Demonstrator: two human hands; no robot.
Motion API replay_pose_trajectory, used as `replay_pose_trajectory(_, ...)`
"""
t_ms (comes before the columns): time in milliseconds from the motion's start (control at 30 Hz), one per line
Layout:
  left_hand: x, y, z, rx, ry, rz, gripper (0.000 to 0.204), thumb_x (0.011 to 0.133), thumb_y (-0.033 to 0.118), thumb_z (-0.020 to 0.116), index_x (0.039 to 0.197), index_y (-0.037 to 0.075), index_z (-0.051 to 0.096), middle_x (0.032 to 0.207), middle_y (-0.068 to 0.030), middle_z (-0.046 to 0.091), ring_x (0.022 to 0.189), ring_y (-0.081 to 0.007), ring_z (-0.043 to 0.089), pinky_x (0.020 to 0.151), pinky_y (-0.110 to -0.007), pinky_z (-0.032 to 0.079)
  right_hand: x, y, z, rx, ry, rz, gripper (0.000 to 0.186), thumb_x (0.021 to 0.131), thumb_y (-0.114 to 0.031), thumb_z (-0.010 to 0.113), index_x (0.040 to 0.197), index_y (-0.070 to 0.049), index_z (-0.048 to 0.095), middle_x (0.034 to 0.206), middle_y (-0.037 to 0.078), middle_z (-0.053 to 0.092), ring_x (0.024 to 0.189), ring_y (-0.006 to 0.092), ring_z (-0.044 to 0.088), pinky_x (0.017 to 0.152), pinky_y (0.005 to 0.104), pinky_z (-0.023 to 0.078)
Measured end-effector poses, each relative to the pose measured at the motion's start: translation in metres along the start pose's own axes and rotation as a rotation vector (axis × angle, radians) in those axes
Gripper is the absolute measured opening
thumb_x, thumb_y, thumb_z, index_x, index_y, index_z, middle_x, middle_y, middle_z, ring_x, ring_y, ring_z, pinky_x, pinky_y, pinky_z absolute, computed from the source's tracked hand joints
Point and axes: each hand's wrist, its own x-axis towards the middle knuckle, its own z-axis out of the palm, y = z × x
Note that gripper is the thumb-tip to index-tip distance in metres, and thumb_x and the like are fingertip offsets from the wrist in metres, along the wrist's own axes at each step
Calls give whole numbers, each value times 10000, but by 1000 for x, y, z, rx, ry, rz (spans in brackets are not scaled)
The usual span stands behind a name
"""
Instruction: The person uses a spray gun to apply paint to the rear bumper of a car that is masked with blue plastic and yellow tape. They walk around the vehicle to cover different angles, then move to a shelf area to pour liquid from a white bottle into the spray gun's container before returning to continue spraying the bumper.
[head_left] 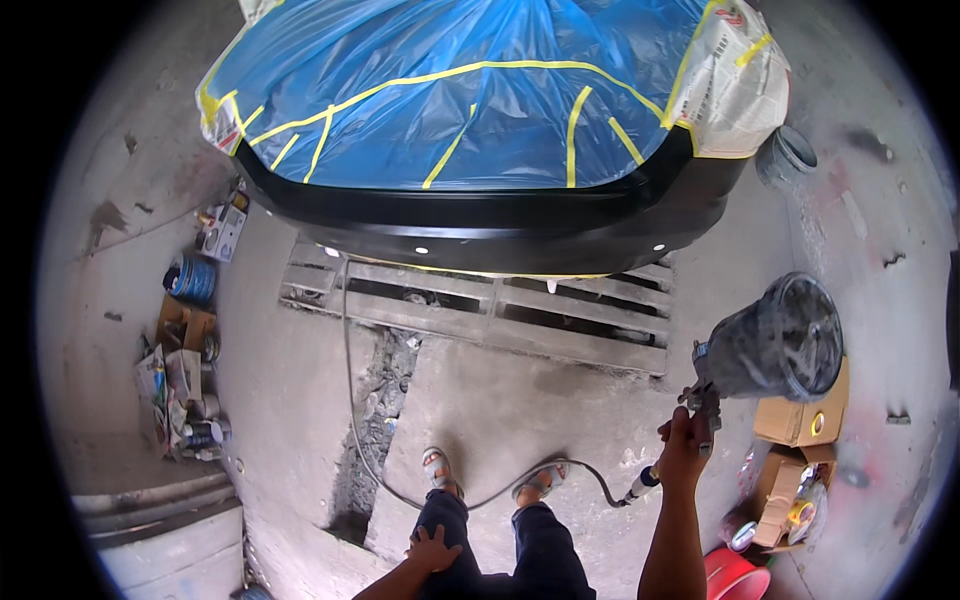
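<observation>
My right hand (682, 447) is wrapped round the handle of a spray gun (706, 398), out to the right of my body. A large dark cup (755, 350) sits on the gun, its round end toward me. From the handle's lower end an air hose (607, 488) runs off across the floor. My left hand (434, 550) lies on my left thigh with its fingers spread, holding nothing. Ahead of me is a glossy black car bumper (480, 215), apart from the gun. Blue plastic sheeting (400, 130) with yellow tape covers the car above it.
A slatted floor grate (490, 300) lies beneath the bumper, with a rubble-filled trench (385, 400) running from it. The hose loops past my feet. Boxes (185, 325) and cans line the left side; cartons (790, 420), a red tub (735, 575) and a grey bucket (787, 157) stand at right.
</observation>
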Motion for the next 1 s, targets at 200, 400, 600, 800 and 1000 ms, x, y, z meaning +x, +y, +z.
replay_pose_trajectory(200, -2, -40, 61, -125, 33, 117, 879, 778, 619, 522, 1449, 160, 187, 1448, -279, 186, 1322, -470, 215, 1056, -516, 265, -29, -9, 86, 329, -299, 58, 156, 903, -190, 582, 837, -66, 513, 640, -4, 501, 487, 70, 458, 426, 218, 359)
replay_pose_trajectory(400, -20, -49, 84, -207, -17, 112, 926, 761, 650, 513, 1440, 99, 210, 1437, -292, 209, 1306, -480, 246, 1074, -476, 249, -116, -63, 187, 367, -784, 184, 244, 919, -278, 567, 970, -39, 560, 622, -1, 514, 507, 76, 484, 452, 217, 371)
replay_pose_trajectory(600, 21, -70, 69, -378, 166, 390, 935, 758, 560, 586, 1407, -9, 224, 1372, -287, 339, 1303, -408, 301, 1060, -444, 283, -103, -33, 154, 278, -467, 183, 281, 920, -332, 549, 988, -62, 584, 610, 9, 525, 487, 81, 481, 438, 221, 362)
replay_pose_trajectory(800, 95, -19, 49, -428, 207, 776, 899, 763, 465, 645, 1429, 57, 201, 1416, -212, 315, 1321, -334, 302, 1076, -421, 262, -115, 19, 32, 34, 298, 121, 226, 919, -308, 514, 961, -96, 580, 512, -24, 441, 440, 59, 446, 360, 193, 285)
replay_pose_trajectory(1000, 113, 50, 28, -391, 87, 1425, 964, 714, 490, 689, 1422, 38, 215, 1437, -211, 286, 1362, -332, 223, 1071, -385, 263, -179, 52, 83, 354, 96, 91, 409, 921, -303, 539, 1250, -93, 418, 1210, 74, 547, 472, 83, 484, 372, 203, 351)
